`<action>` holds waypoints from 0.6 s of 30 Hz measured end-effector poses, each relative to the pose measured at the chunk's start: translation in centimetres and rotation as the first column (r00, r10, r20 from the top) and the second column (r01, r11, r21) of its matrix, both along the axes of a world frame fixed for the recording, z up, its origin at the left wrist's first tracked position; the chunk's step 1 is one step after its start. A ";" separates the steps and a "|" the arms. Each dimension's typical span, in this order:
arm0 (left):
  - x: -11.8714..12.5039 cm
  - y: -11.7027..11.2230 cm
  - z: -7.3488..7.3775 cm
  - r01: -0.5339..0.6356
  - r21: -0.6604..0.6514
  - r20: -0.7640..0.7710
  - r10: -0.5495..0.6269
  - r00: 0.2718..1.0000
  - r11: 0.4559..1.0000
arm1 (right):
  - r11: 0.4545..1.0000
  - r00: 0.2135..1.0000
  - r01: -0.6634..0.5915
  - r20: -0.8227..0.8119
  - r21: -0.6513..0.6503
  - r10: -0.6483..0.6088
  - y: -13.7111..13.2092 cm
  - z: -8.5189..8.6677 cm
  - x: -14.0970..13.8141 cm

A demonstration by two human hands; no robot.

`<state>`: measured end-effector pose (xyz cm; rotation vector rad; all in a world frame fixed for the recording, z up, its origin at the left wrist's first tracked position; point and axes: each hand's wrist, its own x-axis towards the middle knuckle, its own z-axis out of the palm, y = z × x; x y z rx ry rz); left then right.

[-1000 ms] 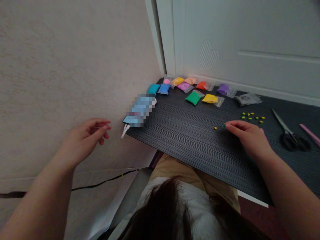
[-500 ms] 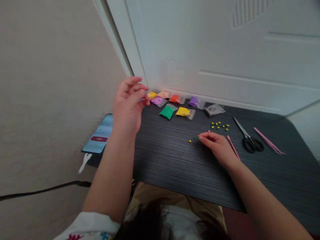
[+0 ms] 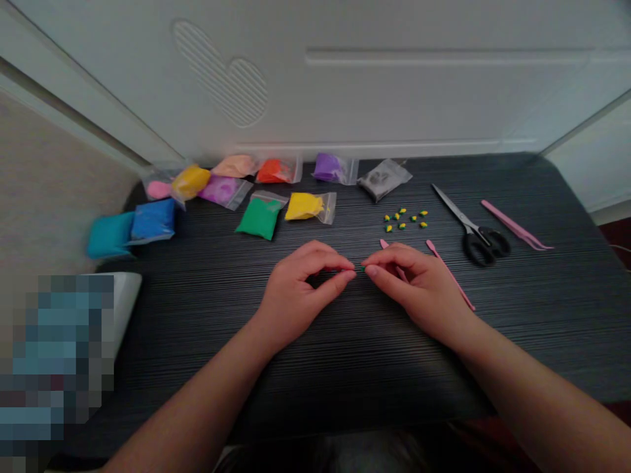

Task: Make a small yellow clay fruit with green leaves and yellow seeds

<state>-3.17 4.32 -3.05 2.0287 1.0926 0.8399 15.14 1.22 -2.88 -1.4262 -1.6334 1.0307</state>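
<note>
My right hand [image 3: 417, 276] pinches a tiny piece of green clay [image 3: 363, 268] between thumb and index finger, just above the dark table. Facing it from the left, my left hand [image 3: 308, 282] has thumb and fingertips pressed together. Whatever those left fingertips hold, if anything, is hidden. A narrow gap separates the two pinches. Beyond my right hand lie several small yellow-and-green clay pieces [image 3: 402, 218]. One pink tool [image 3: 384, 244] lies partly covered by my right hand, and a second pink tool [image 3: 451, 274] rests just to its right.
Bags of green clay [image 3: 260, 217], yellow clay [image 3: 303, 206], purple clay [image 3: 328, 167] and other colours line the back and left. Black-handled scissors [image 3: 470, 230] and pink tweezers [image 3: 515, 225] lie at the right. A blurred-out screen [image 3: 54, 355] stands at the left edge.
My left hand has come down from raised at the left to beside my right hand. The small yellow ball no longer shows on the table. The view has shifted.
</note>
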 end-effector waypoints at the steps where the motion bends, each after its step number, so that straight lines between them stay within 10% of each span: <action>1: 0.1 -0.2 0.0 -0.005 0.033 -0.013 0.006 1.000 0.999 | 1.000 1.000 -0.011 0.016 0.016 0.011 -0.1 0.0 0.0; 18: 0.1 -0.7 0.1 -0.076 0.123 -0.086 0.087 0.992 0.989 | 0.989 0.991 -0.080 0.114 0.120 0.066 -0.5 0.1 -0.2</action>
